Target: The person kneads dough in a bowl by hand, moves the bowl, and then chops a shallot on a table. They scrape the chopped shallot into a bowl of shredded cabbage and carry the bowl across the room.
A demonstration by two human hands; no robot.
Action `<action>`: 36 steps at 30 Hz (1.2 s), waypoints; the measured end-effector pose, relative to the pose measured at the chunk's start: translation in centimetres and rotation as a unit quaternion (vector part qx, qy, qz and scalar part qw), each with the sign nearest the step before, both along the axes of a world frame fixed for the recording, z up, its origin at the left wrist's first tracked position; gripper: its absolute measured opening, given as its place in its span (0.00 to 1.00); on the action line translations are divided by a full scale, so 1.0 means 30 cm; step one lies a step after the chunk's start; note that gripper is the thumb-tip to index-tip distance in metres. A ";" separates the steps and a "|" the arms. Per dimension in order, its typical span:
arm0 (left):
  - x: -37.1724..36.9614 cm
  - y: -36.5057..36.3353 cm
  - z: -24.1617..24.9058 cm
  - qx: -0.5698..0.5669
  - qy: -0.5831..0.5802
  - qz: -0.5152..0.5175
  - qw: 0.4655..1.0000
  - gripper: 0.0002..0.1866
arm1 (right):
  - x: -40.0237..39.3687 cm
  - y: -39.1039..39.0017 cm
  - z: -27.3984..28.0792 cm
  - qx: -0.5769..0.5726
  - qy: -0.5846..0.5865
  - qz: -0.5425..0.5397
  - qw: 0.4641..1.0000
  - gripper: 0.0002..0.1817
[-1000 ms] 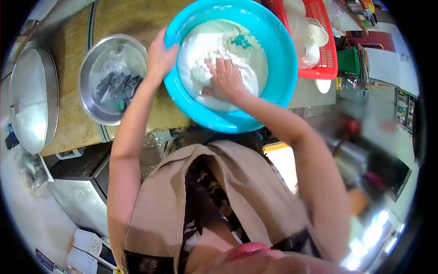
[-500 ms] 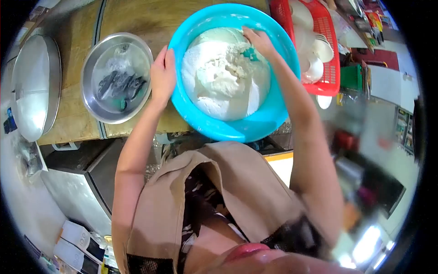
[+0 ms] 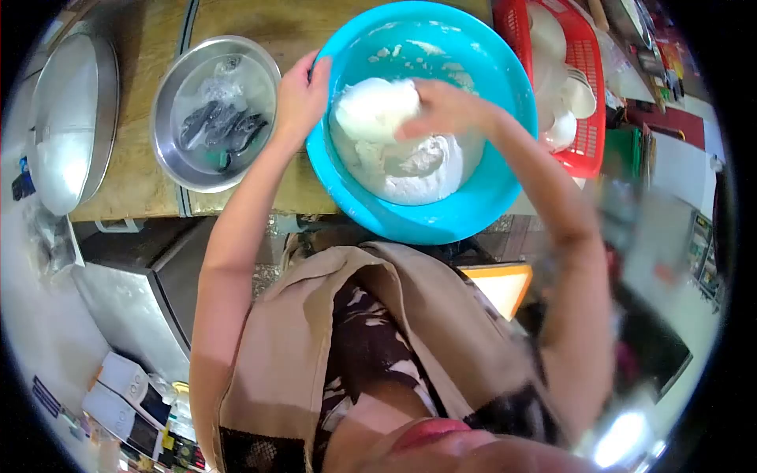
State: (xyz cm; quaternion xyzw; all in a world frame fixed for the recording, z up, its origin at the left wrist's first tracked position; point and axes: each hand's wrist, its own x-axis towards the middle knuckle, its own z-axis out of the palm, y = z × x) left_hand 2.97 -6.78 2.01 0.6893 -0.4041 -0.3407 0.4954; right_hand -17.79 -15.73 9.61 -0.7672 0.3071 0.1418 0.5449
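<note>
A large turquoise plastic basin (image 3: 473,213) stands at the near edge of a wooden counter (image 3: 150,189). Inside it lies white dough (image 3: 410,169), with a big lump (image 3: 374,110) folded up over the left part. My right hand (image 3: 441,106) is in the basin, pressing on that lifted lump from the right. My left hand (image 3: 300,94) grips the basin's left rim, fingers curled over the edge.
A steel bowl (image 3: 169,158) with dark items in water sits left of the basin. A round steel lid (image 3: 71,118) lies at far left. A red basket (image 3: 587,87) of white dishes stands at right. A steel cabinet (image 3: 134,299) is below the counter.
My right hand has pulled dough from the basin's far side and folded it over toward the left. The left hand has stayed on the rim. The view shifted slightly.
</note>
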 end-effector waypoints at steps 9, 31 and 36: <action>0.013 -0.210 -0.053 -0.058 -0.029 -0.120 0.991 0.20 | 0.006 0.245 -0.319 -0.466 0.158 -0.096 0.865 0.43; -0.061 -0.012 -0.035 -0.017 0.145 0.046 0.988 0.18 | 0.142 -0.119 -0.205 0.089 0.045 -0.176 0.979 0.28; -0.045 -0.070 -0.046 0.017 0.123 0.016 0.992 0.20 | -0.157 0.253 -0.150 -0.365 -0.195 -0.119 0.902 0.21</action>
